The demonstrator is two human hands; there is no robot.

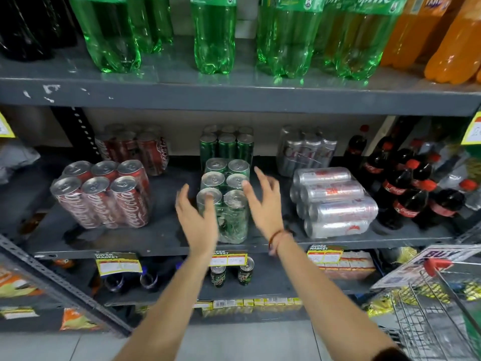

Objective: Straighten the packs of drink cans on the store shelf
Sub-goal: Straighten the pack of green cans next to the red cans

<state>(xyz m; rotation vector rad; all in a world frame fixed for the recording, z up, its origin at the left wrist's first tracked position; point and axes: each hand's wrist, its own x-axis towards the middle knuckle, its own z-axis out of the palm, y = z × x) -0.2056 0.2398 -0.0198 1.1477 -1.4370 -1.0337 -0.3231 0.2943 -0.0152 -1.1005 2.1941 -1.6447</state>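
On the middle shelf stands a shrink-wrapped pack of green cans, upright, near the front edge. My left hand is at its left side, fingers spread, fingertips touching the front cans. My right hand hovers at its right side, open, holding nothing. A second green pack stands behind. To the left a red cola pack stands upright and turned at an angle, another red pack behind it. To the right a silver pack lies on its side, a silver pack upright behind.
Small cola bottles crowd the shelf's right end. Large green and orange bottles fill the shelf above. Below are loose cans, price tags and cartons. A wire trolley stands at the lower right; a slanted metal brace at the lower left.
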